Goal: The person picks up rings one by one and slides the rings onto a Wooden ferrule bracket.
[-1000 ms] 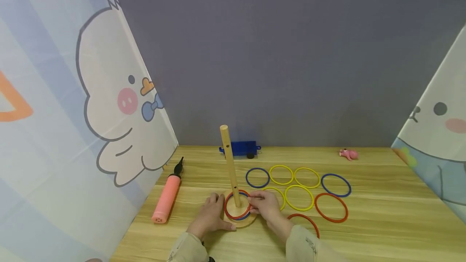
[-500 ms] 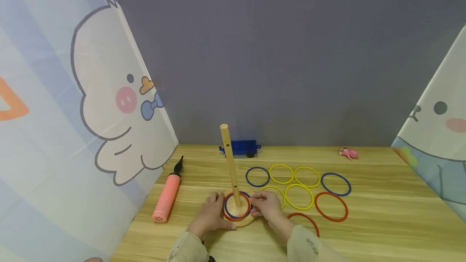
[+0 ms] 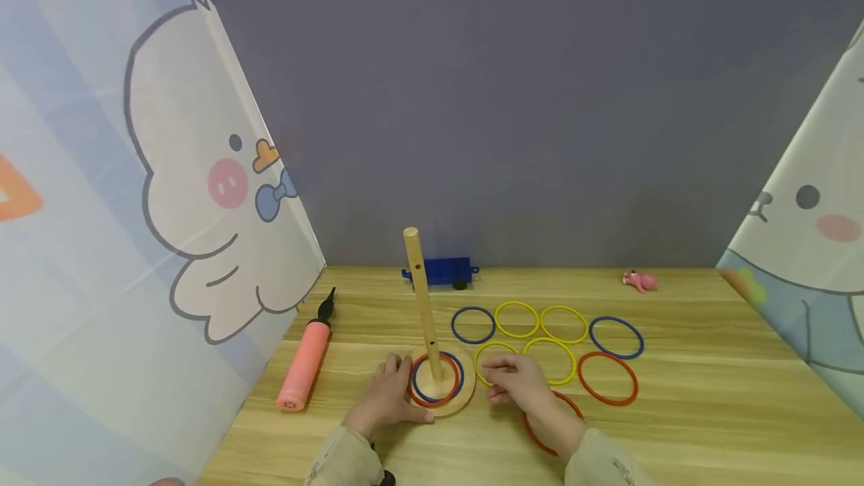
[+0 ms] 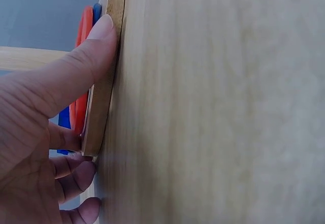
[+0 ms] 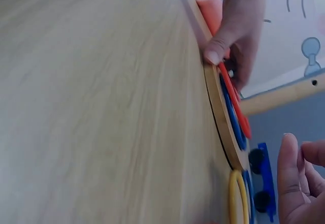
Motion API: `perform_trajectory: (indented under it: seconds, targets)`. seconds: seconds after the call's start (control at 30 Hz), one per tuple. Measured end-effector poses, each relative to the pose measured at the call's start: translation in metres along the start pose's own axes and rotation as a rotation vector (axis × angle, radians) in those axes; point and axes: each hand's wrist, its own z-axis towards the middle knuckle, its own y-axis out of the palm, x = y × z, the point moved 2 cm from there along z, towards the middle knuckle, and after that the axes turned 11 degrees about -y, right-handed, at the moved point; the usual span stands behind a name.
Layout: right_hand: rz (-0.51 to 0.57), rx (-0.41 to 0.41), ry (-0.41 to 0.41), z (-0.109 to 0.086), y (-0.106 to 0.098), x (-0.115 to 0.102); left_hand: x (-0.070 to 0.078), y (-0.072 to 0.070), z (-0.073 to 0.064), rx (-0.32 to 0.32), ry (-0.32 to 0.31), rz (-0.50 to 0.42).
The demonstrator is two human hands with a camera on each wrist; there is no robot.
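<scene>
A wooden ring toss stand [image 3: 421,298] rises from a round base [image 3: 467,394]. Around its post lie a blue ring [image 5: 232,113] and, over it, a red ring [image 5: 236,101] that sits slightly tilted. My left hand [image 3: 386,401] grips the base at its left edge; in the left wrist view the thumb presses the rim and the fingers reach round the far side. To the right of the base, my right hand [image 3: 529,385] hovers above the table with loosely bent fingers and nothing in them. Beneath that forearm a second red ring [image 3: 572,403] is partly hidden.
Several yellow rings [image 3: 574,363], two blue rings [image 3: 641,342] and another red ring [image 3: 635,388] lie flat on the right. A pink hand pump [image 3: 305,366] rests at left. Behind the post stands a blue toy cart [image 3: 447,271]; a pink toy animal [image 3: 641,280] is far right.
My right hand has let go of the red ring and drawn back to the right. The red ring now lies round the post, shifted slightly left over the blue one. My left hand stays at the base.
</scene>
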Motion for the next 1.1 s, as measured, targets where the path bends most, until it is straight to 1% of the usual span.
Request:
perform_trajectory:
  seconds: [0.2, 0.47, 0.7, 0.83, 0.97, 1.1]
  targets:
    - [-0.060, -0.068, -0.006, -0.009, -0.019, -0.003, -0.002, -0.001, -0.001, 0.002, 0.003, -0.005]
    - [-0.145, -0.128, -0.029, -0.021, -0.045, -0.005, -0.001, -0.004, -0.002, 0.013, 0.011, -0.006]
    - [-0.273, -0.226, -0.072, -0.032, -0.068, -0.006, -0.002, -0.003, -0.002, 0.015, 0.003, -0.012]
    - [-0.353, -0.215, -0.086, -0.038, -0.079, -0.003, 0.000, -0.005, -0.003, 0.016, 0.001, -0.015]
    - [-0.386, -0.182, -0.048, -0.046, -0.090, 0.001, 0.001, -0.005, -0.002, 0.011, 0.002, -0.016]
    - [-0.444, -0.123, -0.014, -0.051, -0.100, 0.002, 0.002, -0.004, -0.003, 0.006, 0.004, -0.017]
